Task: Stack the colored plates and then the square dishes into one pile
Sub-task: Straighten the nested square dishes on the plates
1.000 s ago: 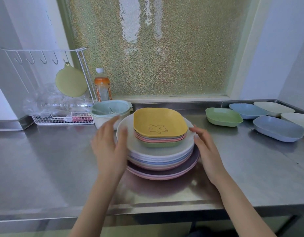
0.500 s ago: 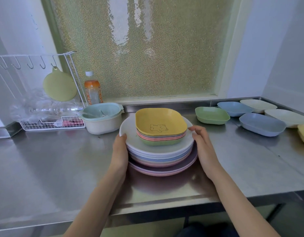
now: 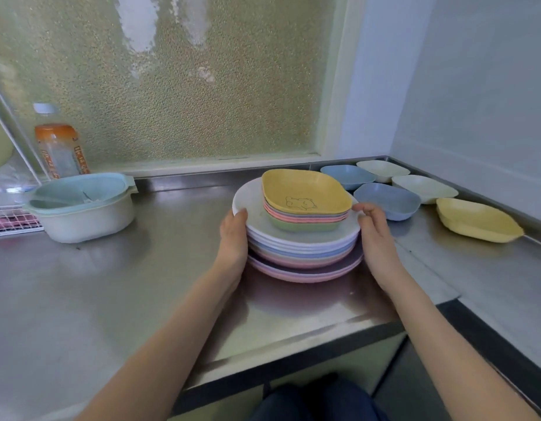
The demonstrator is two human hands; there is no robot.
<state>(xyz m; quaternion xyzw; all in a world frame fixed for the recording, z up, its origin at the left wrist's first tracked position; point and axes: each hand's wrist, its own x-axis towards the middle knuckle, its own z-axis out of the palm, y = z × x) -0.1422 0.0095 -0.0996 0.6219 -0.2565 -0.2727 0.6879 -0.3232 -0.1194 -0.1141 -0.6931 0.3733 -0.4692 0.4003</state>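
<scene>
The steel counter (image 3: 117,287) carries everything and runs into the corner on the right; near its front edge stands the pile (image 3: 299,238), wide round plates at the bottom and smaller square ones above, an order that probably keeps the load steady, since each layer sits inside the footprint of the one beneath; the round plates (image 3: 302,253) run from a pink-mauve base up through pale blue to white; on them the nested square dishes (image 3: 305,208) rest slightly toward the back, a green one lowest and a yellow one with a small drawn animal on top. To the left a pale bowl (image 3: 86,214) with a teal insert stands well apart from the pile; behind it is a bottle (image 3: 61,150) with an orange label. Loose dishes (image 3: 387,200), blue, cream and yellow, lie spread in the right corner, so the stacking looks unfinished. The left hand (image 3: 232,238) lies flat against the left rims, fingers straight, thumb over the top white plate; the right hand (image 3: 372,235) cups the right rims with fingers curled at the top plate's edge; one on each side, they seem to square or brace the pile.
</scene>
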